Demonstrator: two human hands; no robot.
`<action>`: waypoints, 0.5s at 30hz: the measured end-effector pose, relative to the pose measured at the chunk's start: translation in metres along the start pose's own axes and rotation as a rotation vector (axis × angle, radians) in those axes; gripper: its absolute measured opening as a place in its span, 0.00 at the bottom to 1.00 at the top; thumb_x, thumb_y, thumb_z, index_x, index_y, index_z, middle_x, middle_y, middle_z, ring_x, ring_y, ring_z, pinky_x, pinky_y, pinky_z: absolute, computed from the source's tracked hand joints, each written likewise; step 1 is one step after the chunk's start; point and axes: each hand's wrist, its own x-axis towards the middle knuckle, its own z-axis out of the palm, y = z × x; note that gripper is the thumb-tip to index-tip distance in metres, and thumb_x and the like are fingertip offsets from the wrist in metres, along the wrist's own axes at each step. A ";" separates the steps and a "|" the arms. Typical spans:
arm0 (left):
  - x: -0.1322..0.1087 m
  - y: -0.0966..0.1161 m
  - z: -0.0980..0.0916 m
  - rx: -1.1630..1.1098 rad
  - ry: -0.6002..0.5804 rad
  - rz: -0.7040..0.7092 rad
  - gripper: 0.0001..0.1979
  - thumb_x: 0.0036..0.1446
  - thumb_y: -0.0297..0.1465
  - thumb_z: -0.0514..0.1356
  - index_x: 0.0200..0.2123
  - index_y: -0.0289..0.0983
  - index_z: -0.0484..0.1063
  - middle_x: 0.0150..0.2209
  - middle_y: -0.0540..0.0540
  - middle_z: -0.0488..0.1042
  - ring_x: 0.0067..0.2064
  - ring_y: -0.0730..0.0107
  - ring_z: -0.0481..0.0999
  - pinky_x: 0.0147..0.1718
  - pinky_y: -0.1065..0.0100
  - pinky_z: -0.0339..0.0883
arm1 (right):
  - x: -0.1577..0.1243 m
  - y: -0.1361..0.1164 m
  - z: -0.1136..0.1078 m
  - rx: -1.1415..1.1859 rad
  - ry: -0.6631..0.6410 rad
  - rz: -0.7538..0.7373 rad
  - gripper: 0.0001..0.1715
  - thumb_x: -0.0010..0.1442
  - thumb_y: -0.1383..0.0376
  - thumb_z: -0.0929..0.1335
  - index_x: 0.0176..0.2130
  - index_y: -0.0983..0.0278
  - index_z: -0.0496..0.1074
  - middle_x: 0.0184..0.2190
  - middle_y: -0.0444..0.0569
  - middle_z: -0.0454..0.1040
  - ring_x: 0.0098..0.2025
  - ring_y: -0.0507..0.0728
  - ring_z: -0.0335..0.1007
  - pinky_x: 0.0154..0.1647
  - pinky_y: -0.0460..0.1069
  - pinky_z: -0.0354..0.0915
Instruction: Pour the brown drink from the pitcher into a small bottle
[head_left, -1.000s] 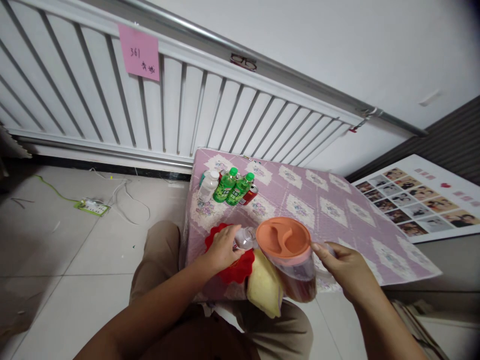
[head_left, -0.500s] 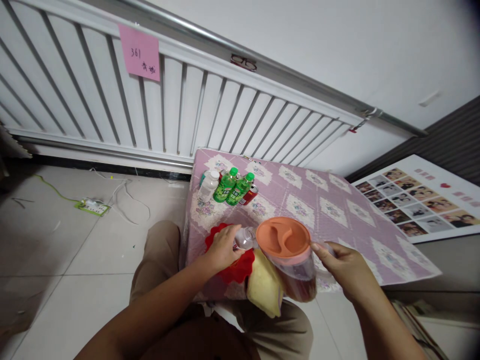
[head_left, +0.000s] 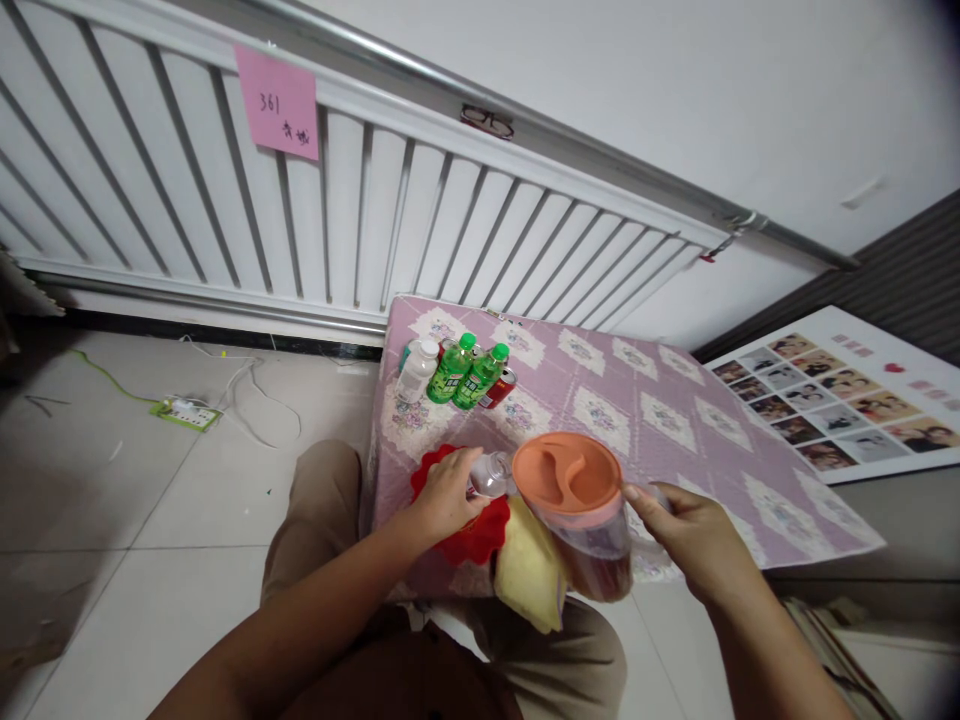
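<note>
Pitcher (head_left: 574, 500), orange-lidded with dark liquid inside, is at the near edge of the cloth-covered counter (head_left: 645, 385); right hand (head_left: 686, 530) has a closed grip on its handle side. Left hand (head_left: 448, 495) grips a clear bottle (head_left: 491, 475) above a red scalloped mat (head_left: 484, 535), mouth beside the lid's edge; contact cannot be determined. Folded yellow cloth (head_left: 529, 575) lies between mat and pitcher. Two green bottles (head_left: 466, 375), a white-capped bottle (head_left: 417, 374) and a red can (head_left: 499, 390) stand grouped beyond.

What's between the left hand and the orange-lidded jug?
In the head view, a clear bottle, held by the left hand, its neck beside the jug.
</note>
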 end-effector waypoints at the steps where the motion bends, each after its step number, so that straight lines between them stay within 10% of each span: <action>1: 0.000 0.000 0.000 -0.001 0.001 0.002 0.38 0.52 0.31 0.70 0.63 0.42 0.58 0.63 0.38 0.68 0.65 0.48 0.67 0.62 0.46 0.62 | 0.000 0.000 0.000 -0.008 -0.003 0.012 0.33 0.49 0.37 0.68 0.16 0.60 0.62 0.16 0.40 0.53 0.21 0.50 0.48 0.19 0.47 0.51; 15: -0.001 0.003 -0.003 -0.006 -0.015 -0.004 0.37 0.53 0.30 0.69 0.63 0.41 0.58 0.63 0.37 0.68 0.65 0.48 0.67 0.62 0.45 0.62 | 0.000 0.005 -0.001 -0.062 0.022 -0.066 0.34 0.53 0.38 0.68 0.16 0.60 0.62 0.14 0.40 0.55 0.19 0.51 0.52 0.19 0.47 0.53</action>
